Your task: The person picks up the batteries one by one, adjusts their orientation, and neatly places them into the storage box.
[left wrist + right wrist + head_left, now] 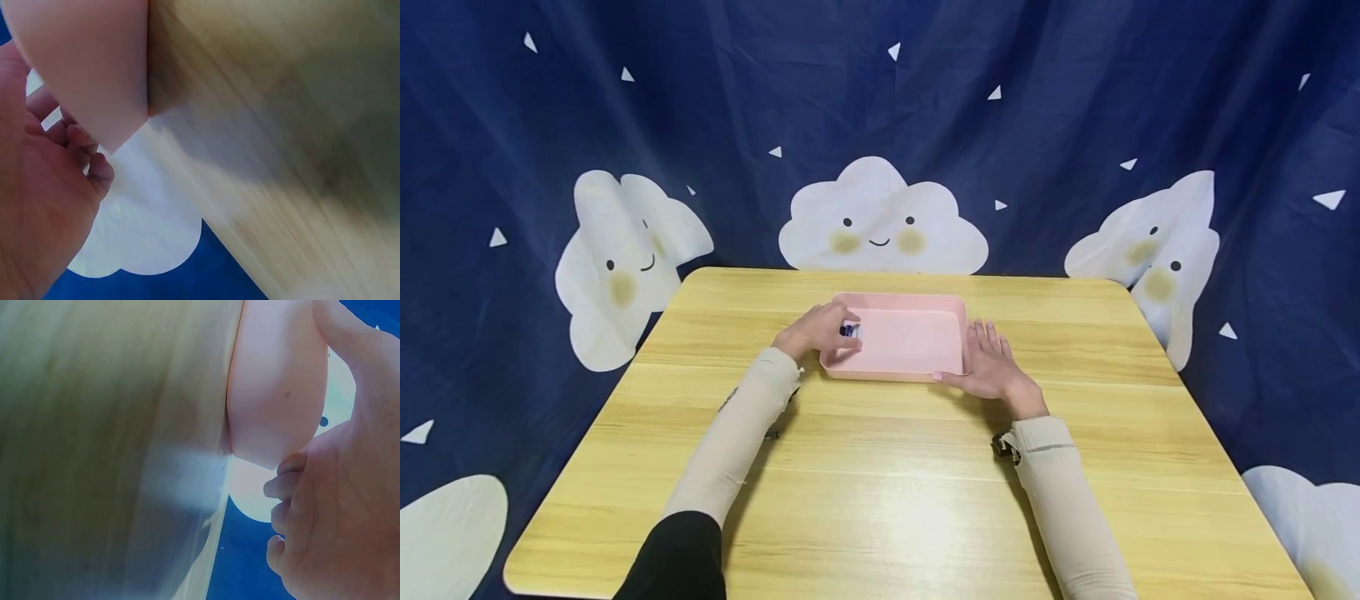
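A shallow pink tray (906,337) lies on the table, its long side facing me. Over its left end reaches my left hand (822,328), fingers curled down inside the rim. Between its thumb and fingers it holds a small white and dark-blue item (852,332), mostly covered, so I cannot tell its kind. My right hand (988,367) rests against the tray's right end with fingers stretched out and the thumb along the front rim. The left wrist view has the tray's outer wall (94,62) beside the left hand (44,181); the item is hidden there.
The tray stands toward the back of a light wooden table (880,467). Behind the table's far edge hangs a dark blue curtain (737,100) printed with white clouds. Both forearms in pale sleeves cross the table's front half.
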{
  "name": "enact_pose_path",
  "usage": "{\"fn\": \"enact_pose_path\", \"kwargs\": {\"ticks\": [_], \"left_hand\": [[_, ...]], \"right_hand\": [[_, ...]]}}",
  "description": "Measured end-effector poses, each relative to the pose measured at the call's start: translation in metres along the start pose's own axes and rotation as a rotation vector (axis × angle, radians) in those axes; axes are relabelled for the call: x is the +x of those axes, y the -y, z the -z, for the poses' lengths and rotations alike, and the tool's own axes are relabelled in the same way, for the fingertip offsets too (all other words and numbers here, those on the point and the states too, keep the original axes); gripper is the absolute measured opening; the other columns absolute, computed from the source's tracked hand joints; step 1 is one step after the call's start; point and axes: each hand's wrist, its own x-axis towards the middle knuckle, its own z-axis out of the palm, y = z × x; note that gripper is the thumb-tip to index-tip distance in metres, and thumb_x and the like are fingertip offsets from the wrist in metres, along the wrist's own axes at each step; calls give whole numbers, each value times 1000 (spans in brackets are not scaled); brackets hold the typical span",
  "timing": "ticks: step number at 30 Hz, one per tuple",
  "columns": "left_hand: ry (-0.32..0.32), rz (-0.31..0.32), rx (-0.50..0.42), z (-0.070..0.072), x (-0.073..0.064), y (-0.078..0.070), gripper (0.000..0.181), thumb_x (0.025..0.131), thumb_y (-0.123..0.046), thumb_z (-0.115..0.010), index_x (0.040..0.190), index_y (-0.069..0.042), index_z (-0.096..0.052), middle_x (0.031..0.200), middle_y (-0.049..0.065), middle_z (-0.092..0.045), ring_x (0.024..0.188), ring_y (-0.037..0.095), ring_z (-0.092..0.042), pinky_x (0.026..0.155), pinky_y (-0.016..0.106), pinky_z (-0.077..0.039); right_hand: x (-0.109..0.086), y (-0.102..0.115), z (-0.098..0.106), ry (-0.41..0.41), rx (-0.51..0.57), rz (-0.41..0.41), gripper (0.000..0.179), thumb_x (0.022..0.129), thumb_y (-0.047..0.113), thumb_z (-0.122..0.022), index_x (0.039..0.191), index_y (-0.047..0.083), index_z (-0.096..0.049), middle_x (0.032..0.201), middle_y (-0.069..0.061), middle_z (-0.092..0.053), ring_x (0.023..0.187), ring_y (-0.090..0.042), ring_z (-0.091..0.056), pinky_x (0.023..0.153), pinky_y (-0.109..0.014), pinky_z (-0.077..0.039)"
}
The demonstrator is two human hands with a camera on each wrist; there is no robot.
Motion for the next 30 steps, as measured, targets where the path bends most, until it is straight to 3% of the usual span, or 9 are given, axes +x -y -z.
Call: {"fn": "enact_pose_path", "kwargs": {"ticks": [2,4,6,9,12,17,22,30], "left_hand": [[-23,-10,-36,4,-2,0,57,92,-36,-77,138,-5,-66,131,11,-72,102,25,-66,100,41,-52],[-48,-20,-83,10,-6,1,54,94,-33,-75,137,-2,-65,117,16,-74,104,27,-63,105,42,-48],[-72,-35,-115,16,-9,1,51,97,-31,-73,136,0,-65,98,17,-71,97,28,-60,98,40,-48],[-96,-57,-158,25,-17,1,49,99,-28,-70,136,3,-65,81,14,-54,81,26,-48,80,37,-41],[-112,-81,-156,33,-26,5,48,100,-28,-67,137,3,-64,80,9,-44,77,21,-40,71,34,-34],[-150,-82,-112,44,-42,15,43,101,-27,-66,136,-1,-66,80,7,-42,76,21,-39,70,33,-32],[-171,-44,-104,51,-64,27,42,102,-27,-66,135,-2,-67,80,9,-44,76,21,-40,70,34,-33],[-133,23,-176,47,-93,44,38,102,-23,-65,132,1,-68,70,2,-41,63,16,-36,63,32,-34]], "right_hand": [[0,0,0,1,0,-1,128,88,80,-55,162,-8,1,172,-26,6,160,-46,7,128,-61,2],[-1,0,0,1,-1,-2,128,88,79,-54,162,-8,2,172,-26,7,160,-46,7,128,-61,2],[-1,0,1,3,0,-4,127,89,79,-54,162,-8,3,172,-26,7,160,-46,8,128,-61,2],[-2,1,1,5,2,-3,126,89,78,-55,162,-9,3,171,-27,8,160,-46,8,128,-61,2],[-2,1,2,6,-3,-3,126,90,77,-55,162,-9,2,171,-27,8,160,-46,7,128,-61,2],[1,3,1,2,-4,3,126,90,77,-55,162,-9,1,172,-27,7,160,-46,7,128,-61,1],[2,4,1,-3,-6,7,127,89,79,-55,162,-9,0,172,-27,6,160,-46,7,128,-61,1],[1,0,1,3,-4,-2,129,88,80,-54,162,-9,2,171,-27,7,160,-46,8,128,-62,2]]}}
